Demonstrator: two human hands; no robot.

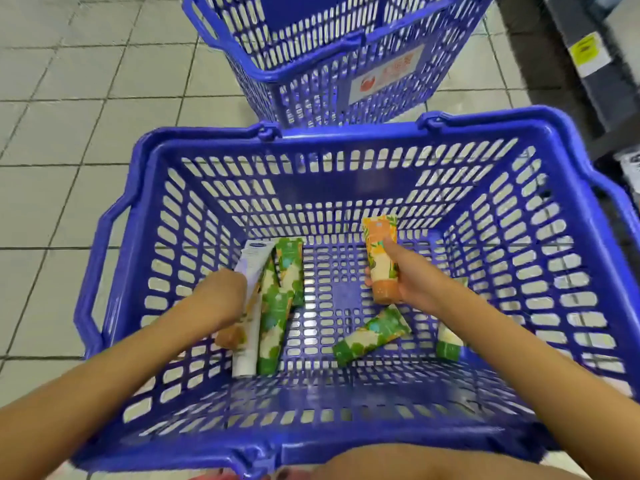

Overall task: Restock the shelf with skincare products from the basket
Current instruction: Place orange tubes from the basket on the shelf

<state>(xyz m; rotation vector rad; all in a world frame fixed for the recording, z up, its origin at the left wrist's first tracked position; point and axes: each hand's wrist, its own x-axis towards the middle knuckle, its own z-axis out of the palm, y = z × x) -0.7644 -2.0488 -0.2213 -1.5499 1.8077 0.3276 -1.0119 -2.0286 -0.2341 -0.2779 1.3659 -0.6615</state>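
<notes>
In the blue basket (346, 141), your right hand (414, 289) curls fingers round an orange tube (380, 258), your left hand (221, 296) round bunched tubes (273, 320).

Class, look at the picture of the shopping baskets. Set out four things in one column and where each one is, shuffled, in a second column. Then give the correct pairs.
Things
1. orange tube
2. white tube
3. loose green tube
4. far basket

Places
A. lying untouched on the bottom of the near basket
B. standing on the floor tiles beyond the near basket
C. held in the right hand
D. gripped in a bundle by the left hand

Pairs: 1-C, 2-D, 3-A, 4-B
</notes>
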